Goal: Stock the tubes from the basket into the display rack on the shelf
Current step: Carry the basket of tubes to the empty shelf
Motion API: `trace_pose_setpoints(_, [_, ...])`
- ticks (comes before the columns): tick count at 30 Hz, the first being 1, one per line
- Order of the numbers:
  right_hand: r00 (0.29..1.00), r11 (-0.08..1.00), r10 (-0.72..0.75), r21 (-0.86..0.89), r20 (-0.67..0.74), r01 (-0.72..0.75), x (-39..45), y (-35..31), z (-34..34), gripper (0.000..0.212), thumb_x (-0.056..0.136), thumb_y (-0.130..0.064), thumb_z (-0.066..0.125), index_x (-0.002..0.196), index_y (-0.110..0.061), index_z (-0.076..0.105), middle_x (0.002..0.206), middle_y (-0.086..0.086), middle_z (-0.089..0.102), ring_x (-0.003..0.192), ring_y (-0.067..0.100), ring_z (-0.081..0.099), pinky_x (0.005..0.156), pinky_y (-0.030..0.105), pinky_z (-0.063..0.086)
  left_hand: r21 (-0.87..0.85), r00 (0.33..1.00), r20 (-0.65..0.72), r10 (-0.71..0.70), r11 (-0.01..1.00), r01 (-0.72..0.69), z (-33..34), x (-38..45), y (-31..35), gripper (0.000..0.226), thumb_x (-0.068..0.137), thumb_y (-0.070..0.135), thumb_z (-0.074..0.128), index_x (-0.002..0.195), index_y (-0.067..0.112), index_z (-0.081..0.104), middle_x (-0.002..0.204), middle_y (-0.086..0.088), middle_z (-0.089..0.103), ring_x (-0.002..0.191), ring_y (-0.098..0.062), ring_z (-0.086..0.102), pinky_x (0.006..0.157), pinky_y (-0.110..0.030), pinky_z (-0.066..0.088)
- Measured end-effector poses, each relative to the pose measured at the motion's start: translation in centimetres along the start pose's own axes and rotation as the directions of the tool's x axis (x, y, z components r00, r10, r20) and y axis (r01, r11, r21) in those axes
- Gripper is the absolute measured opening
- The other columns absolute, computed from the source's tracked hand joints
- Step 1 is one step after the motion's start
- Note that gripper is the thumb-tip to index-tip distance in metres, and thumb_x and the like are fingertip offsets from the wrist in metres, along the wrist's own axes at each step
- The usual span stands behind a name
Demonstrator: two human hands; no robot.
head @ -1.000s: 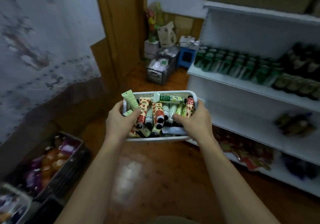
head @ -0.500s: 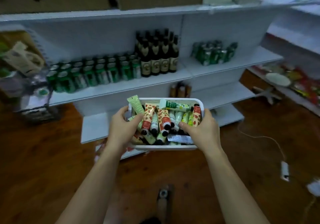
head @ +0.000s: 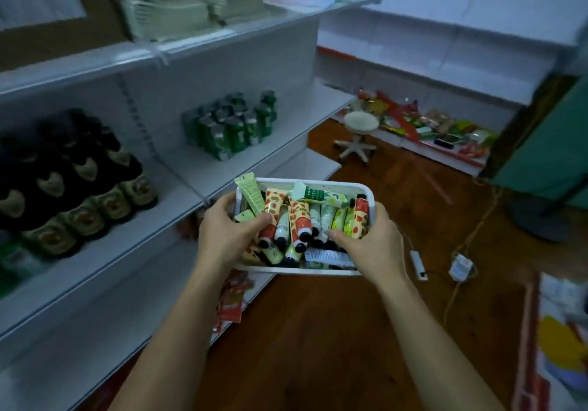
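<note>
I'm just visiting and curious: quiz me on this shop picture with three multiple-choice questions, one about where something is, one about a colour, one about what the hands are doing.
1. Where is the white stool?
A. on the wooden floor by the far shelving
B. on the top shelf
C. inside the basket

2. What colour is the basket?
A. black
B. white
C. red

3. What are the hands doing?
A. hanging free
B. both gripping the basket
C. one lifting a bottle

Answers: 1 A, its legs stand on the floor; 2 B, its perforated wall is white; 3 B, the left hand and the right hand each clasp one end.
</note>
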State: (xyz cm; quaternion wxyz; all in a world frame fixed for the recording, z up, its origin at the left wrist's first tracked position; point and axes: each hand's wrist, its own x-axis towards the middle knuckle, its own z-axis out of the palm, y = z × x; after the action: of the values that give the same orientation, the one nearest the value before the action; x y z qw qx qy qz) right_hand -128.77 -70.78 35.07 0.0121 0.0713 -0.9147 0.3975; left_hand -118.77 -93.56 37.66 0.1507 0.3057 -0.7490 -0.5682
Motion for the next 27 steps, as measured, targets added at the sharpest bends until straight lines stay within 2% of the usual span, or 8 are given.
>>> trace_pose_setpoints(3, [0.994, 0.997, 0.079, 0.014, -0.080, -0.079, 4.1, 3.3, -2.0, 0.065, 0.062, -0.065, 0.080, 0.108, -0.030, 0.051, 0.096, -0.005, 0.063, 0.088, 0.019, 0.062, 0.075, 0.042, 0.056, 0.038, 0.994, 0.109, 0.017, 0.999, -0.021, 5.5, 3.7, 2.8, 0.082, 0.051, 0.059, 0.084, 0.126, 0.034, 0.060, 0.100, 0.012, 0.071, 0.083, -0.017, 0.075, 0.076, -0.048, 0.062])
trace_pose_setpoints(7, [0.975, 0.985, 0.173, 0.046, -0.140, -0.168, 9.8, 8.4, -4.6, 0.062, 0.064, -0.063, 0.081, 0.107, -0.028, 0.052, 0.094, -0.006, 0.064, 0.087, 0.018, 0.063, 0.072, 0.042, 0.057, 0.077, 0.970, 0.239, 0.031, 0.996, -0.051, 13.9, 8.7, 5.5, 0.093, 0.046, 0.064, 0.084, 0.130, 0.035, 0.055, 0.109, 0.000, 0.073, 0.083, -0.022, 0.076, 0.075, -0.049, 0.062])
trace_pose_setpoints(10, [0.961, 0.976, 0.216, 0.074, -0.173, -0.206, 15.0, 11.8, -6.8, 0.061, 0.066, -0.057, 0.085, 0.110, -0.027, 0.054, 0.096, -0.007, 0.064, 0.087, 0.016, 0.063, 0.070, 0.038, 0.056, 0.064, 0.950, 0.310, 0.043, 0.996, -0.065, 20.6, 12.3, 7.9, 0.087, 0.059, 0.049, 0.090, 0.135, 0.030, 0.052, 0.108, -0.005, 0.073, 0.074, -0.020, 0.077, 0.072, -0.047, 0.063])
trace_pose_setpoints(13, [0.949, 0.972, 0.230, 0.094, -0.216, -0.214, 21.5, 14.9, -9.5, 0.063, 0.067, -0.056, 0.085, 0.113, -0.027, 0.053, 0.098, -0.006, 0.064, 0.088, 0.016, 0.063, 0.070, 0.036, 0.055, 0.031, 0.938, 0.343, 0.058, 0.997, -0.073, 28.0, 16.7, 10.4, 0.075, 0.069, 0.035, 0.090, 0.134, 0.028, 0.053, 0.107, -0.006, 0.073, 0.073, -0.020, 0.077, 0.072, -0.047, 0.063])
trace_pose_setpoints(17, [0.943, 0.972, 0.236, 0.079, -0.233, -0.223, 30.1, 17.6, -14.3, 0.059, 0.070, -0.052, 0.085, 0.111, -0.025, 0.053, 0.095, -0.006, 0.063, 0.080, 0.011, 0.062, 0.054, 0.021, 0.041, 0.037, 0.922, 0.378, 0.089, 0.993, -0.111, 36.6, 21.8, 15.0, 0.057, 0.069, 0.037, 0.090, 0.114, 0.040, 0.055, 0.105, -0.001, 0.073, 0.077, -0.021, 0.076, 0.074, -0.048, 0.063])
trace_pose_setpoints(22, [0.939, 0.979, 0.202, 0.069, -0.278, -0.190, 40.3, 19.7, -18.9, 0.056, 0.071, -0.049, 0.085, 0.109, -0.025, 0.052, 0.093, -0.004, 0.062, 0.078, 0.013, 0.061, 0.054, 0.023, 0.041, 0.014, 0.916, 0.369, 0.159, 0.984, -0.177, 45.2, 27.1, 20.1, 0.062, 0.076, 0.034, 0.086, 0.129, 0.030, 0.054, 0.094, 0.020, 0.057, 0.082, -0.010, 0.070, 0.075, -0.043, 0.062])
trace_pose_setpoints(24, [0.940, 0.980, 0.199, 0.068, -0.277, -0.187, 43.7, 20.7, -19.6, 0.054, 0.072, -0.048, 0.085, 0.108, -0.024, 0.052, 0.091, -0.004, 0.061, 0.076, 0.013, 0.061, 0.055, 0.026, 0.045, 0.026, 0.915, 0.372, 0.157, 0.983, -0.180, 47.9, 29.3, 21.2, 0.065, 0.076, 0.033, 0.085, 0.133, 0.026, 0.054, 0.095, 0.021, 0.057, 0.082, -0.005, 0.066, 0.076, -0.042, 0.062])
trace_pose_setpoints(27, [0.931, 0.972, 0.236, 0.084, -0.279, -0.221, 48.7, 22.4, -20.3, 0.056, 0.072, -0.048, 0.084, 0.111, -0.025, 0.052, 0.093, -0.003, 0.062, 0.077, 0.013, 0.062, 0.055, 0.026, 0.046, 0.049, 0.913, 0.383, 0.140, 0.984, -0.171, 51.9, 33.5, 22.7, 0.066, 0.075, 0.037, 0.085, 0.133, 0.026, 0.055, 0.102, 0.013, 0.062, 0.088, -0.010, 0.068, 0.080, -0.046, 0.061])
